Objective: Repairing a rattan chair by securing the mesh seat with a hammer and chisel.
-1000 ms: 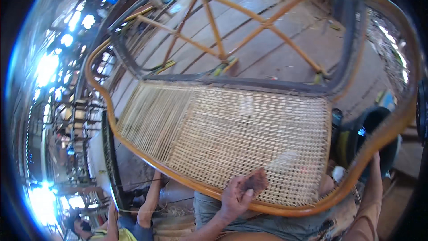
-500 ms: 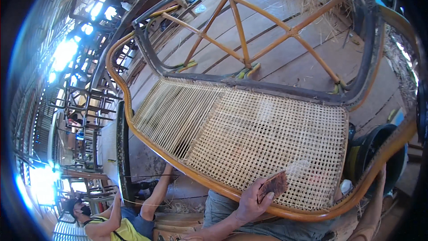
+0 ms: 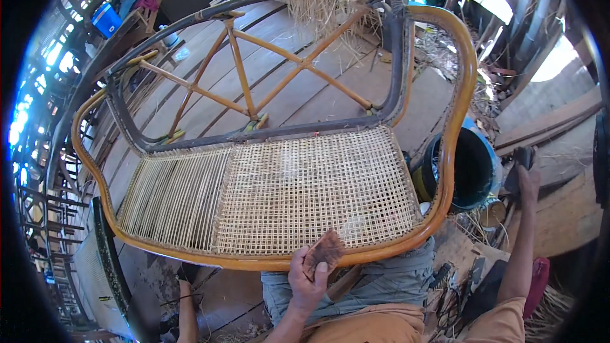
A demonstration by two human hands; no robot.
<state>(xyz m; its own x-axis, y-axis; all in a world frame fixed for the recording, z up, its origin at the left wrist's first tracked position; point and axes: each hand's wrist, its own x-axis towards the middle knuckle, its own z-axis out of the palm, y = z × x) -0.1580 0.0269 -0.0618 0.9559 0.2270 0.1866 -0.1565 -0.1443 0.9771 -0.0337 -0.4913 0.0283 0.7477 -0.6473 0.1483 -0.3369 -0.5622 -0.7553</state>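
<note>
My left hand (image 3: pixel 306 286) pinches a flat, brown, rough-surfaced piece (image 3: pixel 325 253) with frayed edges. It is over the front rail of a rattan bench (image 3: pixel 267 263), close to the woven cane seat (image 3: pixel 311 184). The seat's right part has an open crisscross weave, while the left part shows strands running mostly one way. My right arm stretches far out to the right, past the bench's curved arm (image 3: pixel 467 82). At its end my right hand (image 3: pixel 528 181) is closed around a dark object (image 3: pixel 518 164), too small to name.
A dark bucket (image 3: pixel 473 171) stands just outside the bench's right arm. Dry fibre strands (image 3: pixel 330 6) hang at the back. Another cane-panelled piece (image 3: pixel 105 273) stands at the lower left, near another person's leg (image 3: pixel 187 311). A blue cooler (image 3: pixel 106 20) sits back left.
The view has swung right, so the bench appears further left. My right hand, partly hidden behind the bench arm before, now reaches out to the right. My left hand keeps its brown piece.
</note>
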